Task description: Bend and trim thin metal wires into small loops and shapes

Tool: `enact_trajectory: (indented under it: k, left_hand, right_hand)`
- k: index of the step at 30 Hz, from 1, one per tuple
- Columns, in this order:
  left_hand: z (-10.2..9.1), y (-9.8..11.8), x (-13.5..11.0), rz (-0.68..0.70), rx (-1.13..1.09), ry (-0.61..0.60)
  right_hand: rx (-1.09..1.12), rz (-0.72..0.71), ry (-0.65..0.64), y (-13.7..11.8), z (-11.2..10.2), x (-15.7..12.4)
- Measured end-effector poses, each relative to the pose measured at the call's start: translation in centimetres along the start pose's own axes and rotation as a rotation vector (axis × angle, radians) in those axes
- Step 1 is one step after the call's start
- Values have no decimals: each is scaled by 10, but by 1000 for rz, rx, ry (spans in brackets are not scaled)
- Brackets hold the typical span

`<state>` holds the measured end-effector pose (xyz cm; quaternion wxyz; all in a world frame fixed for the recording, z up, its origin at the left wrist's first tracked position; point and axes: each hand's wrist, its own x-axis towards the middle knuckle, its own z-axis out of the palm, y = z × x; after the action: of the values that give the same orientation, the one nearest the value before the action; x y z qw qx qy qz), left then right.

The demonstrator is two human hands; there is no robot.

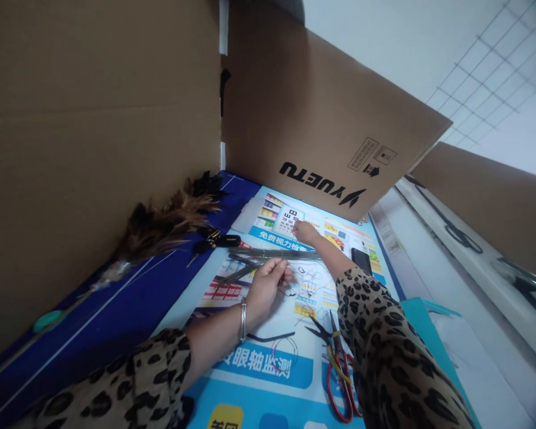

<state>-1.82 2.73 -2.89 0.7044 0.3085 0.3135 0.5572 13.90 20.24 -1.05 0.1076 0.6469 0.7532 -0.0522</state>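
Observation:
My left hand (267,287), with a bracelet at the wrist, is held over the printed sheet, thumb and forefinger pinched together. Whatever thin thing it may hold is too small to make out. Farther out, my right hand (306,233) has its fingers closed downward near the printed eye chart; what they hold, if anything, is hidden. Between the two hands lies a bundle of thin dark wires (290,255). Fine loose wire loops (311,280) are scattered just right of my left hand. Closer to me lie a dark thin strip (272,338) and a pinkish wire coil (290,353).
Pliers (322,335) and red-handled scissors (349,387) lie beside my right forearm. A black box-like object (361,261) sits beyond it. Keys with a black fob (227,240) and a feather duster (161,229) lie left. Cardboard panels (268,107) stand around the table.

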Motion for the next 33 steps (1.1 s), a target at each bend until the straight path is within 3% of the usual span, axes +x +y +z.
enact_trajectory:
  k: [8,12,15,22,33]
  left_hand:
    - [0,-2,1,-9,-11,19]
    - [-2,-4,2,9,5,35]
    - [-3,-5,2,25,38,40]
    - [-6,-8,2,45,44,17]
    - [-4,-5,0,18,41,-7]
  right_hand:
    - [34,-158,46,-1,-20,-74]
    - [52,-284,-32,-1,-15,-122]
    - [37,-293,-49,2,-6,-145]
    - [-19,-208,-11,4,15,-158]
    - [-19,-113,34,18,22,-170]
